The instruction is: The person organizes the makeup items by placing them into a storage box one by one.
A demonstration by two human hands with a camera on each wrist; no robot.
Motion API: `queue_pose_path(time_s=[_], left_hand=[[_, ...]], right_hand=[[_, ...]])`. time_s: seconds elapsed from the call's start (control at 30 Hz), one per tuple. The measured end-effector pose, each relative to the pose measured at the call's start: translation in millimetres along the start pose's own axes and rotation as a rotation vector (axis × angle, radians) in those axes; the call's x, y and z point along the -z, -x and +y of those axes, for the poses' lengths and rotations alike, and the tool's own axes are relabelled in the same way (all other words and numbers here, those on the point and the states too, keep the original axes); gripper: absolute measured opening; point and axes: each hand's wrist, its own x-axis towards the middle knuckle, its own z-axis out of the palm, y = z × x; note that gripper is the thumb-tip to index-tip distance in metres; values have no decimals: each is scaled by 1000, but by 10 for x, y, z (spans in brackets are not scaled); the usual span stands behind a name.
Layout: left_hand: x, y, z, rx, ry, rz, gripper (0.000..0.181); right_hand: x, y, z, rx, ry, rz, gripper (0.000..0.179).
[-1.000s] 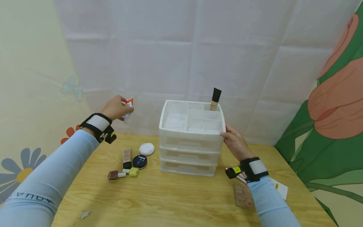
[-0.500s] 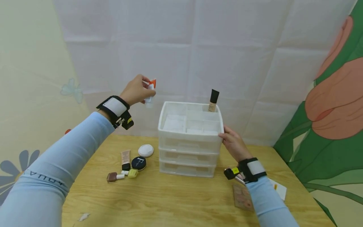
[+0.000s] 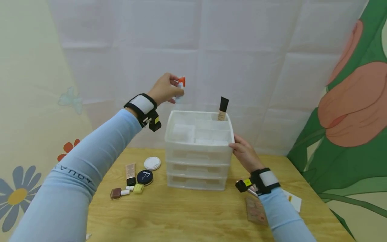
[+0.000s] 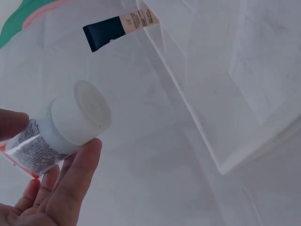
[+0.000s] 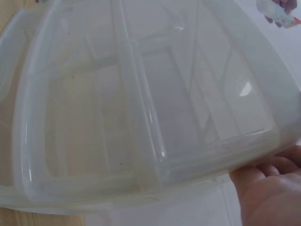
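My left hand (image 3: 166, 90) holds a small squeeze tube up above the back left of the plastic drawer organizer (image 3: 198, 145). In the left wrist view the squeeze tube (image 4: 35, 148) has a wide white cap, small print and an orange-red end, pinched between thumb and fingers. At the organizer's upper right front corner, my right hand (image 3: 248, 156) grips the rim, thumb in front and fingers along the side. A foundation tube (image 3: 222, 116) with a black cap stands tilted in the back right compartment of the divided top. Three drawers below are pushed in.
Left of the organizer lie a beige tube (image 3: 130, 171), a navy compact (image 3: 145, 177), a white round case (image 3: 152, 163), a dark red nail polish (image 3: 115, 193) and a yellow bottle (image 3: 138, 188). A palette (image 3: 254, 210) and white card (image 3: 294, 202) lie by the right forearm.
My left hand has carried the squeeze tube up and to the right, from beside the organizer to above its back left. My right hand keeps its grip on the corner.
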Motion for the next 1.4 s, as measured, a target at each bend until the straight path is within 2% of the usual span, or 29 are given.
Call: queue_pose_path(time_s=[0.33, 0.43, 0.7, 0.9, 1.0, 1.4], left_hand=[[-253, -243, 1, -6, 126, 1, 58], [-315, -297, -20, -17, 134, 0, 58], [-499, -392, -62, -19, 30, -41, 58], [-581, -436, -120, -23, -18, -69, 41], [-621, -455, -163, -6, -50, -69, 38], [-719, -493, -291, 29, -93, -99, 42]], right_hand=[[6, 13, 18, 11, 9, 1, 56], [-7, 3, 37, 20, 1, -10, 56], [-41, -1, 61, 16, 1, -12, 57], [-85, -2, 49, 16, 23, -7, 57], [-96, -13, 47, 22, 18, -9, 56], [-148, -29, 37, 15, -1, 16, 57]])
